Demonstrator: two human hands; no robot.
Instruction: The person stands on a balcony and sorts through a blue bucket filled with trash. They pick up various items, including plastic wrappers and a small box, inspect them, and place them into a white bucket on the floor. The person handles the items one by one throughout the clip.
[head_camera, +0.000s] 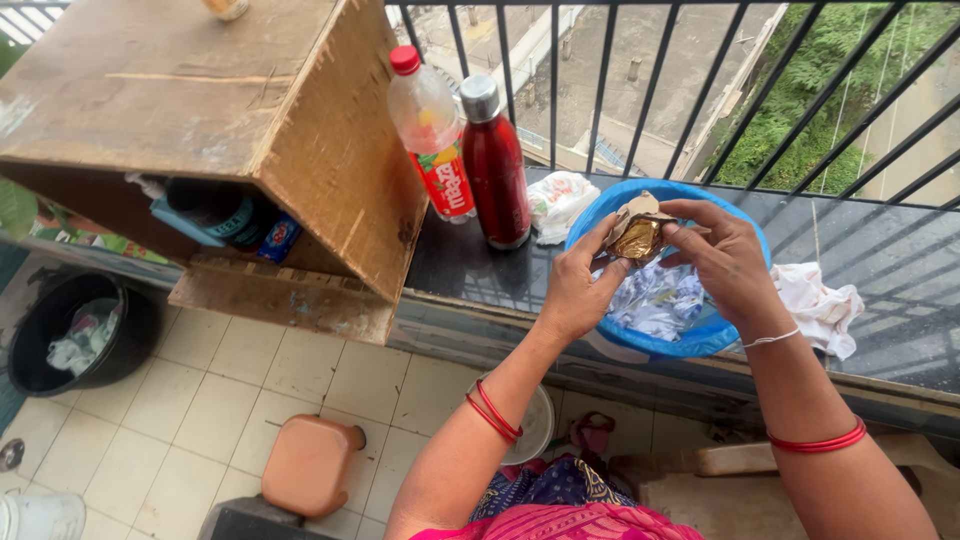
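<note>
Both hands are raised above a blue basin (610, 215) that stands on a dark ledge (470, 265) by the balcony railing (700, 90). The left hand (580, 285) and the right hand (725, 255) together hold a small golden, shiny packet (637, 237) with a pale, crumpled edge. The fingers of both hands are closed on it from the two sides, so neither hand is open. The packet is over the far left part of the basin, and it does not touch the basin. Inside the basin lies some crumpled clear plastic (660, 300).

To the left of the basin, on the same ledge, stand two bottles just beside each other: a clear plastic bottle with a red cap (430, 125) and a dark red bottle with a grey cap (495, 165). Behind the basin lies a white crumpled bag (555, 200), and to the right of the basin lies a white cloth (820, 305).

A wooden box (300, 150) stands tilted at the left, with some small things in its shadow. Below, on the tiled floor (200, 400), there is a black bucket (40, 330) with scraps inside and an orange plastic stool (310, 465). Red bangles are on both arms.
</note>
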